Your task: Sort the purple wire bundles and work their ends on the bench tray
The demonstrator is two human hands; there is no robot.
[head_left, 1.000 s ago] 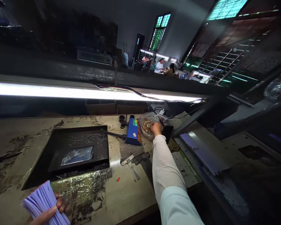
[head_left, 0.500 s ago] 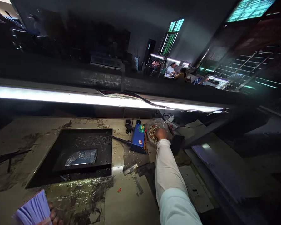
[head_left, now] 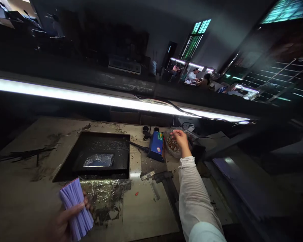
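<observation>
At the lower left my left hand (head_left: 70, 215) is wrapped round a stack of purple strips (head_left: 77, 205), thumb across its front. My right hand (head_left: 181, 139) is above a clear plastic bag (head_left: 175, 154) of rubber bands (head_left: 172, 145), its fingers pinched on what looks like a thin rubber band. Just left of the bag is a blue box device (head_left: 156, 148), with a black handled tool (head_left: 138, 146) reaching toward the dark recessed tray (head_left: 129, 161).
A foil-like packet (head_left: 99, 160) lies in the tray. Nearer me are a metal square (head_left: 151, 185) and a small red piece (head_left: 136, 193). Black strips (head_left: 27, 154) lie far left, purple sheets (head_left: 242, 188) right. A lit tube (head_left: 91, 97) crosses above; people sit beyond.
My right hand has lifted out of the bag, fingers now pinched. My left hand has come further into view with the purple stack. The view has shifted slightly.
</observation>
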